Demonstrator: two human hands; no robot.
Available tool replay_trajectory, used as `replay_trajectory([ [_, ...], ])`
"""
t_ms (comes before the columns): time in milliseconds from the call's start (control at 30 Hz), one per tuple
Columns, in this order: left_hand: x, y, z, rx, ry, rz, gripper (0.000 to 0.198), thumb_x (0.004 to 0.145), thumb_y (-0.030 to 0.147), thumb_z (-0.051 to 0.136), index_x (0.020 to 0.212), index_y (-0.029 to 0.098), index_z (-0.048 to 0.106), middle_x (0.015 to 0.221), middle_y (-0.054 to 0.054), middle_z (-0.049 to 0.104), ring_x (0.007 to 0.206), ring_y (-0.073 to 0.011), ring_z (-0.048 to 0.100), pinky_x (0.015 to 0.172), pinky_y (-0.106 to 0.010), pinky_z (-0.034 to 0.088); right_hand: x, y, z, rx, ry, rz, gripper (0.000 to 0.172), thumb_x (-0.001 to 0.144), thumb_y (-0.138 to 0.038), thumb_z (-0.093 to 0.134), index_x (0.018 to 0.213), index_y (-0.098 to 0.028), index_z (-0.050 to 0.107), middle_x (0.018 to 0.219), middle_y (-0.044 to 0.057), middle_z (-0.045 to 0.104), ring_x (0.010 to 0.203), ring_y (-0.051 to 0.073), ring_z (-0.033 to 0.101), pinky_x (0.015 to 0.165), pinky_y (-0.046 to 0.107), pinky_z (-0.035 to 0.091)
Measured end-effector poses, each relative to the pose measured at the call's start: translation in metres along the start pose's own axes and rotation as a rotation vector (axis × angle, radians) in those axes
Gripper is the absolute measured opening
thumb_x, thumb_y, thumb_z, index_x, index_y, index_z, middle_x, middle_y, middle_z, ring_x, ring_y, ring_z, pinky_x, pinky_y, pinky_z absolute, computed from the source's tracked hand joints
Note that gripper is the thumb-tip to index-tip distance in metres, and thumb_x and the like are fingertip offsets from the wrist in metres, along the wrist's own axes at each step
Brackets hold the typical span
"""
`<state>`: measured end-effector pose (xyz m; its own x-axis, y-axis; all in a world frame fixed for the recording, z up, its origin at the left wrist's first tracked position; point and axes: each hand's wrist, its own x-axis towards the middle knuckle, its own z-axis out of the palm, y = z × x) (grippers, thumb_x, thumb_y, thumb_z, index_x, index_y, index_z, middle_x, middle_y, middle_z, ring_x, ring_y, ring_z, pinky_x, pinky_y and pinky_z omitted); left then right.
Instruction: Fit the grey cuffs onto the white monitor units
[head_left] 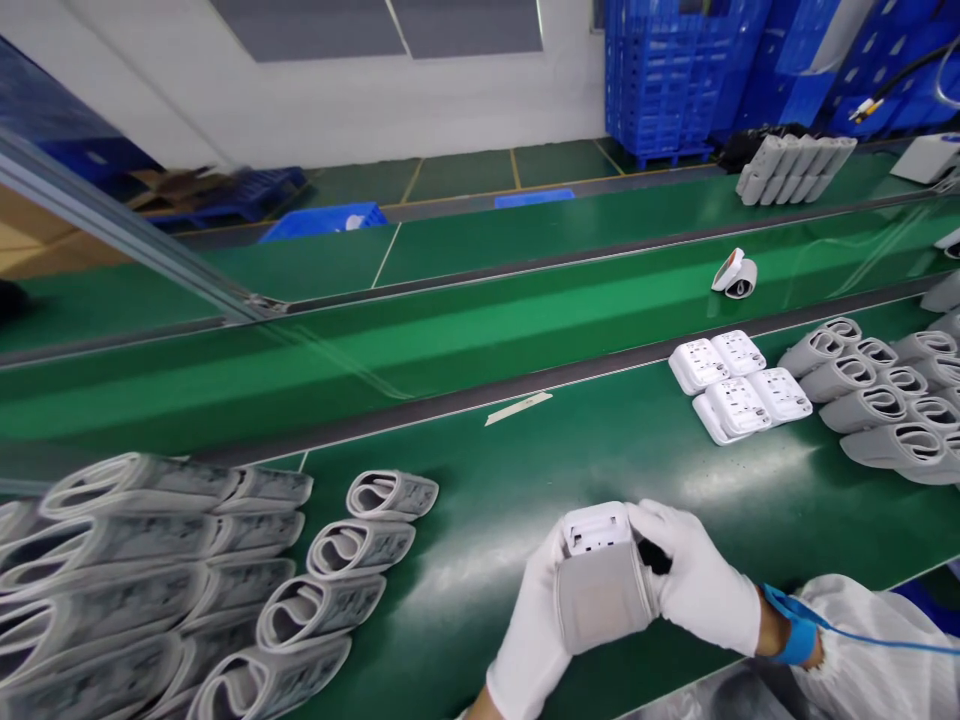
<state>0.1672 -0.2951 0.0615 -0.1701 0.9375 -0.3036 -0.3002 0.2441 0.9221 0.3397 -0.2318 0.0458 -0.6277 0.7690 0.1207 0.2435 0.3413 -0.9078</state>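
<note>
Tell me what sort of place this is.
Probably a factory assembly line for small electronic devices: a green conveyor belt, rows of rolled grey cuffs, and a white-gloved left hand and right hand holding a cuffed white unit, with a blue wrist strap, likely anti-static.

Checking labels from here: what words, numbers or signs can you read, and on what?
Nothing is legible: the print on the white-topped cuff unit, the rolled grey cuffs, the white plastic housings and the pale paper strip is too small or blurred to read.
</note>
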Motion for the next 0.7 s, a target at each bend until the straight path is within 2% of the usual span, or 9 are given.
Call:
replay_trajectory([
  [100,0.021,-0.004,0.004,-0.055,0.003,0.046,0.017,0.082,0.025,0.078,0.098,0.02,0.081,0.105,-0.008,0.08,0.102,-0.0278,0.072,0.1,-0.039,0.054,0.009,0.001,0.0,-0.042,0.102,-0.012,0.003,0.085,-0.019,0.065,0.086,-0.021,0.063,0.077,0.0,0.053,0.068,0.015,0.051,0.061,0.027,0.04],
  [167,0.043,-0.003,0.007,-0.053,-0.022,0.098,0.018,0.082,0.026,0.079,0.098,0.018,0.081,0.106,-0.008,0.079,0.104,-0.0281,0.071,0.101,-0.04,0.054,0.022,0.006,-0.004,-0.1,0.175,-0.014,0.012,0.084,-0.021,0.063,0.076,-0.021,0.054,0.073,-0.001,0.049,0.065,0.015,0.047,0.059,0.027,0.035],
  [267,0.081,0.004,0.009,-0.022,-0.098,0.154,0.025,0.086,0.033,0.076,0.105,0.016,0.08,0.117,-0.011,0.078,0.113,-0.0295,0.07,0.106,-0.042,0.051,0.046,0.016,-0.015,-0.158,0.234,-0.012,0.015,0.087,-0.021,0.06,0.076,-0.021,0.051,0.074,0.0,0.048,0.066,0.015,0.046,0.062,0.029,0.032],
  [367,0.112,0.014,0.011,0.034,-0.188,0.166,0.035,0.087,0.035,0.078,0.116,0.016,0.078,0.123,-0.011,0.077,0.118,-0.0299,0.069,0.11,-0.042,0.049,0.06,0.026,-0.027,-0.188,0.257,-0.024,0.004,0.087,-0.019,0.058,0.084,-0.02,0.057,0.079,0.001,0.052,0.07,0.017,0.049,0.066,0.03,0.035],
  [467,0.124,0.024,0.012,0.113,-0.275,0.175,0.039,0.082,0.03,0.085,0.117,0.016,0.079,0.124,-0.013,0.077,0.12,-0.0308,0.068,0.112,-0.043,0.047,0.062,0.03,-0.034,-0.216,0.285,-0.036,0.005,0.086,-0.016,0.058,0.089,-0.02,0.058,0.083,0.002,0.055,0.073,0.017,0.05,0.068,0.03,0.036],
  [567,0.127,0.026,0.012,0.164,-0.307,0.206,0.036,0.08,0.027,0.088,0.113,0.016,0.08,0.122,-0.013,0.077,0.118,-0.0313,0.069,0.111,-0.045,0.048,0.062,0.031,-0.038,-0.225,0.305,-0.038,0.006,0.085,-0.019,0.062,0.084,-0.02,0.056,0.077,-0.001,0.05,0.068,0.015,0.046,0.064,0.029,0.031],
  [700,0.143,0.014,0.023,0.116,-0.272,0.279,0.03,0.078,0.029,0.088,0.103,0.016,0.081,0.115,-0.011,0.077,0.112,-0.0304,0.069,0.11,-0.045,0.048,0.073,0.036,-0.05,-0.205,0.335,-0.019,0.029,0.082,-0.028,0.072,0.071,-0.019,0.047,0.071,-0.003,0.044,0.065,0.013,0.041,0.062,0.029,0.026],
])
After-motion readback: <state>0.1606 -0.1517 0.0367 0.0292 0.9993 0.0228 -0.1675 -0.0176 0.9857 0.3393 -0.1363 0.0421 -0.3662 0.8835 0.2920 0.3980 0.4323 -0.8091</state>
